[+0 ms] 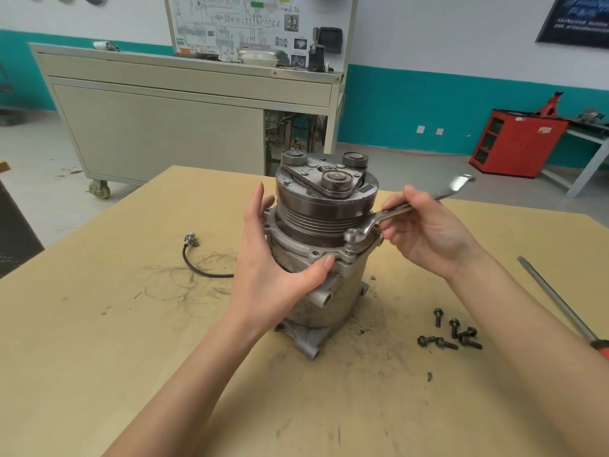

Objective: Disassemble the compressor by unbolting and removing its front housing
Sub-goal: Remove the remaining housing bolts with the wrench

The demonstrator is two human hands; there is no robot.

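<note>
Right grip pinches wrench on rim bolt; left grip clasps compressor, open table around.

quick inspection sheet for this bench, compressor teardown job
surface: tan table, scuffed, with dark grit around the work
job's things: compressor stands upright; wrench sits on a flange bolt; loose bolts lie to its right
clutter: screwdriver near the right edge
hands: left hand grips the compressor's flange; right hand holds the wrench
cables: cable with connector lies left and runs behind the left hand
surroundings: grey wheeled cabinet, red cabinet
</note>
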